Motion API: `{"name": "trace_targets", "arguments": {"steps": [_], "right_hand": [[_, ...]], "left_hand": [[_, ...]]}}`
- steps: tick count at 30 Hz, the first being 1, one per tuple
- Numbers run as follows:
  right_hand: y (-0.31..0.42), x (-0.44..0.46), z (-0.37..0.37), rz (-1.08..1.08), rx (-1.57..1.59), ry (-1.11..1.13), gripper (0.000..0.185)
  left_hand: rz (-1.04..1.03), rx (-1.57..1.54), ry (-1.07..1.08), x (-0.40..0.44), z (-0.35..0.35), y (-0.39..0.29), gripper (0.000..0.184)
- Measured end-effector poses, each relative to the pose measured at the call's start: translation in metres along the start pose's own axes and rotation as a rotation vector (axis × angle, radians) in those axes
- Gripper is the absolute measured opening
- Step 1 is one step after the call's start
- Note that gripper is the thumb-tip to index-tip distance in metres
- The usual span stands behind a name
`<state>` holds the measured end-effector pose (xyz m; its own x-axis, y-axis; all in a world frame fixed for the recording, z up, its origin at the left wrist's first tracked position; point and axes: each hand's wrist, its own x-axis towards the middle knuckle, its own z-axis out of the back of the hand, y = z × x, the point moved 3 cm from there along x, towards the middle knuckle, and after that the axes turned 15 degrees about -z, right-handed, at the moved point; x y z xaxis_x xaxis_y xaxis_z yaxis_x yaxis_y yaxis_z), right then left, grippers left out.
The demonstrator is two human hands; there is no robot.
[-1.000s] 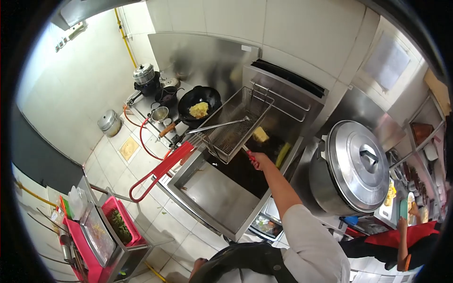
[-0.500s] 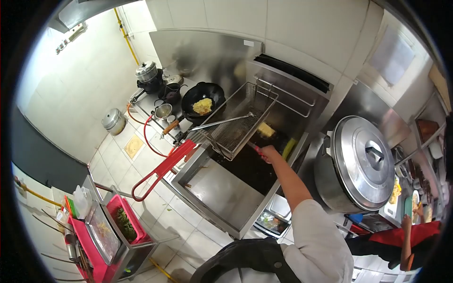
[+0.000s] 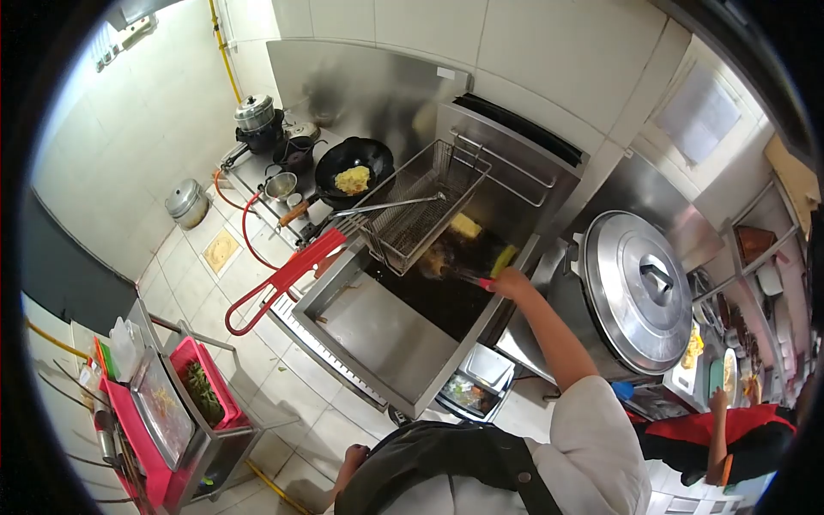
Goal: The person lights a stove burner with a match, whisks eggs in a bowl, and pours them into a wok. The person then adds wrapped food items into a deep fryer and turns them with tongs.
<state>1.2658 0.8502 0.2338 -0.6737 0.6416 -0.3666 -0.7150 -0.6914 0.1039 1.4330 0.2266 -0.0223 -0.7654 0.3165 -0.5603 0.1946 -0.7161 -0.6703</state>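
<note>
My right hand is closed around red-handled tongs over the dark oil of the deep fryer. The metal ends of the tongs are beside a brown piece of food at the oil's surface; whether they grip it I cannot tell. A yellow fried piece and a long yellow-green piece float nearby. Above the oil hangs a wire fry basket with a red handle, and a long metal utensil lies across it. My left hand is low beside my body, its fingers mostly hidden.
A black wok with yellow food is on the burner at left. A big lidded pot stands right of the fryer. Pink tubs sit at lower left. Another person in red and black works at far right.
My right hand has drawn the tongs right, away from the basket, and their metal ends and the brown piece now show. My left hand has come into view. The whole view has shifted slightly.
</note>
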Motion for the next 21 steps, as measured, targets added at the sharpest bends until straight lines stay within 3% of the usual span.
{"name": "trace_targets", "arguments": {"steps": [3, 6, 15, 21], "right_hand": [[0.016, -0.060, 0.046, -0.046, -0.025, -0.062, 0.044], [0.030, -0.065, 0.046, -0.047, -0.177, 0.028, 0.045], [0.075, -0.030, -0.027, -0.163, -0.166, -0.028, 0.026], [0.073, -0.081, -0.006, -0.019, -0.399, -0.045, 0.022]], "left_hand": [[0.020, -0.013, 0.011, -0.015, 0.005, 0.010, 0.025], [0.097, -0.108, 0.030, -0.033, 0.007, 0.027, 0.024], [0.209, -0.337, -0.008, -0.039, 0.011, 0.038, 0.023], [0.276, -0.445, 0.026, -0.031, 0.008, 0.024, 0.021]]}}
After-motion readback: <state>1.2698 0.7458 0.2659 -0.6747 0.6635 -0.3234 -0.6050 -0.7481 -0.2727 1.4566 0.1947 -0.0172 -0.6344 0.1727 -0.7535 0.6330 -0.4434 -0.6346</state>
